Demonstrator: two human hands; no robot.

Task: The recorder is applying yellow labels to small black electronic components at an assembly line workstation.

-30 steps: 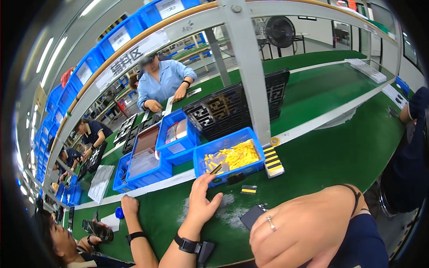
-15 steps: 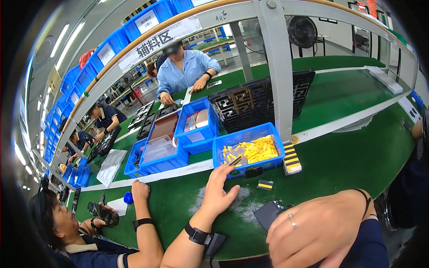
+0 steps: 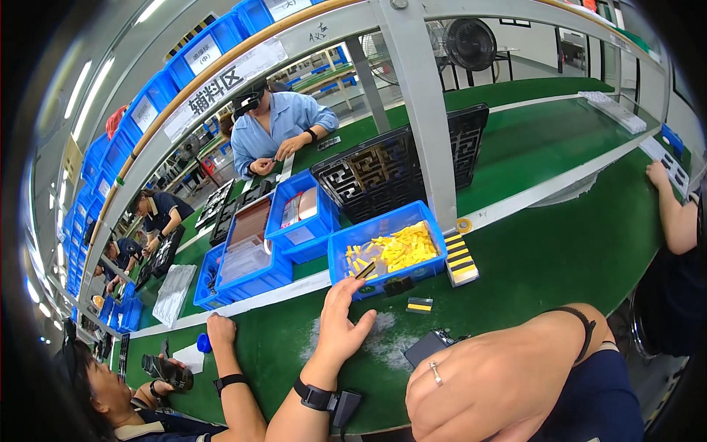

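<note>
We hold our left hand (image 3: 340, 324) stretched forward, thumb apart, fingertips at a dark strip (image 3: 366, 269) by the blue bin (image 3: 429, 269) of yellow pieces (image 3: 405, 247); we cannot tell whether they grip it. Our right hand (image 3: 490, 376) curls beside a black device (image 3: 427, 349), its grip hidden. Beyond the green worktop (image 3: 567, 272) stands a fan (image 3: 471, 44); large dark characters mark the rail's white label (image 3: 215, 92).
</note>
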